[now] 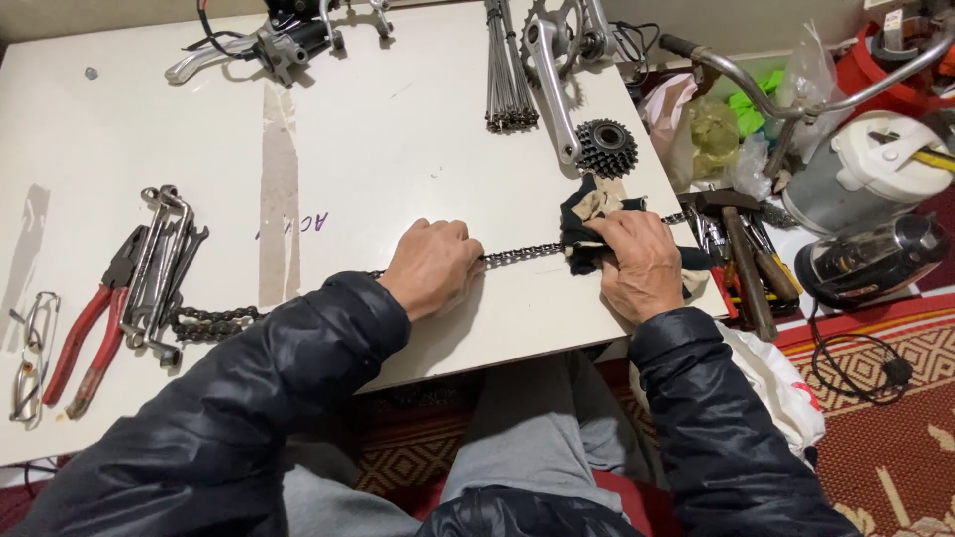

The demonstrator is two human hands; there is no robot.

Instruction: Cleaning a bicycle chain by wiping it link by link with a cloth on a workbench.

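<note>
Chain point(522, 255) lay stretched straight across the white table point(398, 129) because my left hand point(433, 267) was closed on it as an anchor, while my right hand point(642, 267) pressed a dark rag point(587, 214) wrapped around it.

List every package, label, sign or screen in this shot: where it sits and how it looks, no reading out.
Faint purple handwritten marking: on the white table, beside a strip of clear tape.
Clear plastic bags: right of the table, crumpled, with green and yellowish contents.
White plastic bag: by the right sleeve, with a small red mark.
No screens or signs.
</note>
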